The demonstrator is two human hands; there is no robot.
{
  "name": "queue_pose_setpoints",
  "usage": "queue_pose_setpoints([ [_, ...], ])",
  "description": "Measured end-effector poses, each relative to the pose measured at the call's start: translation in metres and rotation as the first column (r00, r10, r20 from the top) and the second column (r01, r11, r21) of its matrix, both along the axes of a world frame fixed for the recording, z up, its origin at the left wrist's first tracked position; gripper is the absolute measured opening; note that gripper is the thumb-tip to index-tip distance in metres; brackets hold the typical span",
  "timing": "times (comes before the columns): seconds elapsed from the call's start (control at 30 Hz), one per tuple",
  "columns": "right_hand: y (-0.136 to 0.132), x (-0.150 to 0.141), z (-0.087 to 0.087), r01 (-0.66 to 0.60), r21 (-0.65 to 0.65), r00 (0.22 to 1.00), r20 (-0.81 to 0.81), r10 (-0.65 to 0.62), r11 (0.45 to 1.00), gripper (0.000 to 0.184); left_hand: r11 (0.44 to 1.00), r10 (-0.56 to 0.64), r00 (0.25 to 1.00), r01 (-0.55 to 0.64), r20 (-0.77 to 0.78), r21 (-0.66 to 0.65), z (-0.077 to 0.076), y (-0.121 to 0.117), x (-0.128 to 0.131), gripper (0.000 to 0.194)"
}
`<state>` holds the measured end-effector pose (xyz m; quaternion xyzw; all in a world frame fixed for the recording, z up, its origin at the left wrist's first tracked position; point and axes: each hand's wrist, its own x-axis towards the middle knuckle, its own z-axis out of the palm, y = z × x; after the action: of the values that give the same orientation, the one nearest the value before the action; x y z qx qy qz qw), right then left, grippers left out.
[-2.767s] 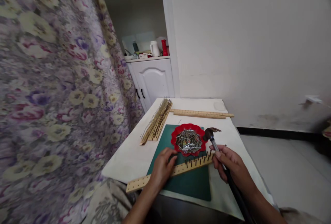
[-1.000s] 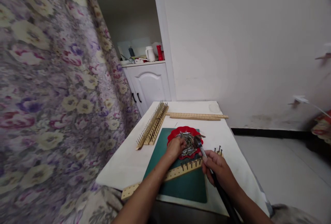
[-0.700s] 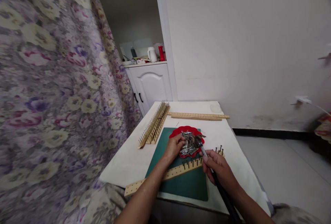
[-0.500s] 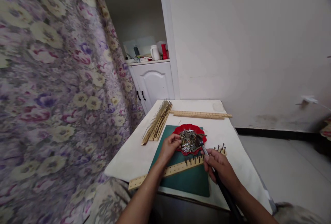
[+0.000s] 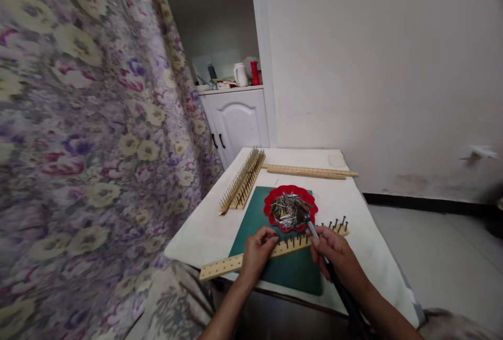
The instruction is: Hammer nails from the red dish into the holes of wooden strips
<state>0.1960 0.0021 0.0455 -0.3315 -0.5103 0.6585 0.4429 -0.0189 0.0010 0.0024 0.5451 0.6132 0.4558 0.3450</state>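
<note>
My left hand (image 5: 259,253) is over the perforated wooden strip (image 5: 222,266), its thumb and fingertips pinched around a nail at the end of the row of standing nails (image 5: 293,241). Fingers hide most of that nail. In my right hand (image 5: 332,251) is a hammer (image 5: 313,229), gripped by its black handle near the silver neck. Its dark head is over the red scalloped bowl (image 5: 268,209), which holds a heap of loose silvery nails (image 5: 286,210). Beneath the strip and the bowl lies a green mat (image 5: 251,209).
Two wooden strips studded with upright nails (image 5: 242,180) lie at the table's left. More wooden strips (image 5: 310,172) lie across the back. A loose nail (image 5: 276,182) rests on the white tabletop (image 5: 188,235). A floral curtain (image 5: 98,146) hangs on the left.
My left hand has moved from the bowl's edge toward me, down to the wooden strip beside the standing nails. My right hand keeps the hammer in about the same place. The view has shifted slightly.
</note>
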Motion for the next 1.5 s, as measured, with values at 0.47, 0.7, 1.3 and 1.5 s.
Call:
queue_pose_setpoints([
  [0.47, -0.007, -0.008, 0.0, -0.044, -0.051, 0.999, -0.004, 0.044, 0.998, 0.024, 0.999, -0.013, 0.997, 0.017, -0.081, 0.047, -0.006, -0.002, 0.002, 0.017],
  [0.7, -0.015, -0.02, -0.004, -0.148, -0.089, 0.989, -0.012, 0.148, 0.985, 0.029, 0.999, 0.009, 0.992, -0.003, -0.125, 0.046, -0.01, 0.0, 0.003, 0.016],
  [1.3, -0.019, -0.033, -0.013, -0.204, -0.102, 0.979, 0.001, 0.206, 0.974, 0.025, 0.994, -0.026, 0.998, 0.032, -0.065, 0.103, -0.013, -0.003, 0.003, 0.014],
  [1.5, -0.025, -0.036, -0.015, -0.202, -0.094, 0.979, -0.006, 0.202, 0.975, 0.023, 0.995, -0.023, 0.998, 0.03, -0.066, 0.098, -0.018, -0.002, 0.001, 0.015],
])
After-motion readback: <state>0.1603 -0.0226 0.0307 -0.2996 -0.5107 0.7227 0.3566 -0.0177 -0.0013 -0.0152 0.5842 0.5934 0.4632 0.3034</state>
